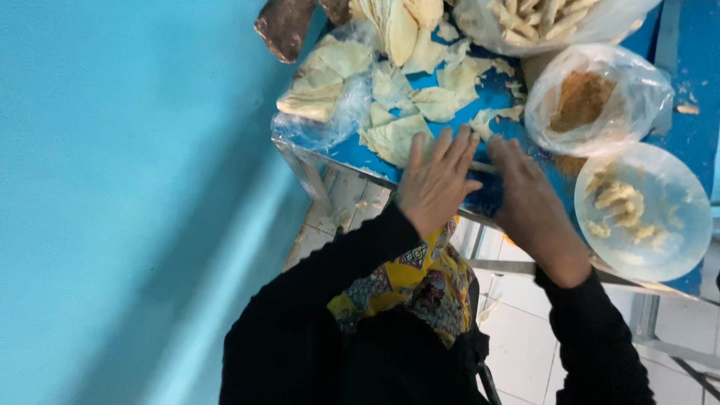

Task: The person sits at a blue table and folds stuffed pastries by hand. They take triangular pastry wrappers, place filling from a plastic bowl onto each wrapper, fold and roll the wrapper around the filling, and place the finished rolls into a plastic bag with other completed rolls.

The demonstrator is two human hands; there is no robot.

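Both hands [437, 180] [525, 199] flat, fingers [450, 146] together — dough scraps [394, 135], powder bag [596, 97] crowd around.

Both arms, sleeved in black, are stretched forward. The left hand [435, 184] is laid flat, palm down, fingers [450, 146] straight and slightly spread. The right hand [529, 199] is held just beside it, palm down, fingers extended, no grip closed.
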